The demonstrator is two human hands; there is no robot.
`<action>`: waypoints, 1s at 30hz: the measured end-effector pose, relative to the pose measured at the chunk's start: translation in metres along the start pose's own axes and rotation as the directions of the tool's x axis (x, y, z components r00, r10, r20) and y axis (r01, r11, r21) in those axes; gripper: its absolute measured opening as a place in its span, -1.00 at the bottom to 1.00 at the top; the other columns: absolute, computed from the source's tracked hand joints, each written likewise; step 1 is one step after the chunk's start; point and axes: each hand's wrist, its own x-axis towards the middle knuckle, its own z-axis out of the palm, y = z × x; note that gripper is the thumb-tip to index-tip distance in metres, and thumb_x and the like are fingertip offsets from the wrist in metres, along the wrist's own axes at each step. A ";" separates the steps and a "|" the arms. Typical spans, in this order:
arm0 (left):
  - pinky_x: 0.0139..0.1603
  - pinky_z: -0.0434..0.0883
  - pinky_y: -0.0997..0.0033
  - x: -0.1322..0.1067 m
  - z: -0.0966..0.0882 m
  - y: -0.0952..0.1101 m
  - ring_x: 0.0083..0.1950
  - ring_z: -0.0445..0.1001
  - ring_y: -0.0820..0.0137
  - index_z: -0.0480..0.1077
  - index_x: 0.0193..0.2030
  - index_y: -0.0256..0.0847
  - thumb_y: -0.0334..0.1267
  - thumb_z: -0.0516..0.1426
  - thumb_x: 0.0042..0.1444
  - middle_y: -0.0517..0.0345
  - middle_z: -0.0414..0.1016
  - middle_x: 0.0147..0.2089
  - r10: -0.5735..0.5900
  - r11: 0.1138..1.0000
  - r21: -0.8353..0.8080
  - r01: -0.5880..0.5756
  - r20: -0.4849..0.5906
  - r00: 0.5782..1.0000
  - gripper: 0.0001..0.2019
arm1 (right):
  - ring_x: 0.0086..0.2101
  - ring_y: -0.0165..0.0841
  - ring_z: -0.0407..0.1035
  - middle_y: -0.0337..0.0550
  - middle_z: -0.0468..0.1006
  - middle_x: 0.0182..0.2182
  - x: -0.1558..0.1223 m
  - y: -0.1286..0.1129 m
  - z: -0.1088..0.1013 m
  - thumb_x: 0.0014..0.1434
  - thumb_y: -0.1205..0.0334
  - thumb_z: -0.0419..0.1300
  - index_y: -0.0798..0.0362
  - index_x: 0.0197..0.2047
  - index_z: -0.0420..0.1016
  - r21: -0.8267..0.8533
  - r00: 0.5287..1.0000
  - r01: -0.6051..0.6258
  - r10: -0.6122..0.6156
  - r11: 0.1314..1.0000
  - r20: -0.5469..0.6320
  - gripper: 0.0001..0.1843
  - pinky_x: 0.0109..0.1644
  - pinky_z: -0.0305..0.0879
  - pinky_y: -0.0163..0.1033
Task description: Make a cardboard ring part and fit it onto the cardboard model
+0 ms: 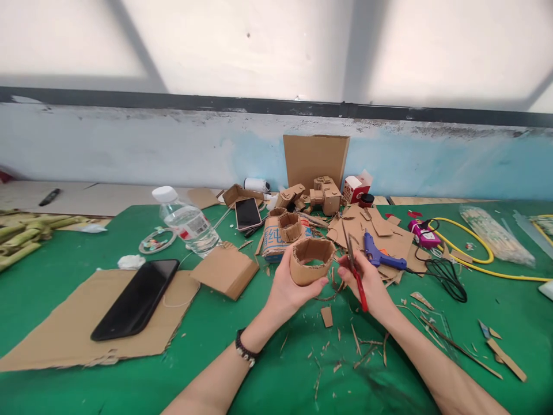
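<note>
A short cardboard ring (309,274) with a ragged top rim sits in my left hand (287,282), fingers and thumb wrapped about its lower sides. Just to the right, my right hand (367,282) is closed on red-handled scissors (358,282), whose dark blades point up and away, apart from the ring. Behind the ring, a smaller cardboard ring (290,228) rests on a blue and white plastic package (274,237). Farther back stand a camera-shaped cardboard model (329,196) and another folded cardboard piece (290,196).
A blue glue gun (380,253) lies on cardboard sheets (367,222) to the right, near a purple power adapter (424,234) and yellow cable (484,259). At left are a water bottle (190,225) and a large phone (136,300). Cardboard scraps (327,317) litter the green table (259,369).
</note>
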 end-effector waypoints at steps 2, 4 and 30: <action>0.49 0.51 -0.19 -0.004 0.004 -0.004 0.36 0.62 -0.09 0.37 0.42 -0.17 -0.14 0.54 0.04 -0.19 0.59 0.34 0.031 0.999 0.023 -0.033 0.074 0.997 -0.16 | -0.25 -0.21 0.54 -0.13 0.64 -0.18 -0.004 -0.006 0.008 0.46 -0.22 0.30 -0.05 0.03 0.51 0.235 0.997 -0.078 0.071 0.969 0.039 -0.59 -0.13 0.54 -0.15; 0.44 0.58 -0.16 -0.006 0.004 -0.005 0.37 0.62 -0.07 0.30 0.51 -0.12 -0.16 0.50 0.12 -0.19 0.52 0.44 0.047 0.997 0.058 -0.054 0.121 0.992 -0.14 | -0.20 -0.20 0.55 -0.12 0.65 -0.12 -0.006 -0.010 0.009 0.40 -0.24 0.38 -0.07 0.06 0.52 0.355 0.993 -0.113 0.101 0.928 0.054 -0.55 -0.05 0.56 -0.13; 0.13 0.80 0.02 0.003 -0.014 -0.013 0.39 0.62 -0.04 0.26 0.49 -0.05 -0.28 0.50 0.18 -0.24 0.44 0.43 0.537 0.792 0.395 -0.466 -0.086 0.839 -0.18 | -0.18 -0.10 0.52 -0.07 0.60 -0.15 -0.007 -0.017 -0.001 0.26 -0.30 0.38 -0.02 0.02 0.44 -0.159 0.992 -0.129 0.129 0.979 -0.006 -0.44 -0.09 0.50 -0.05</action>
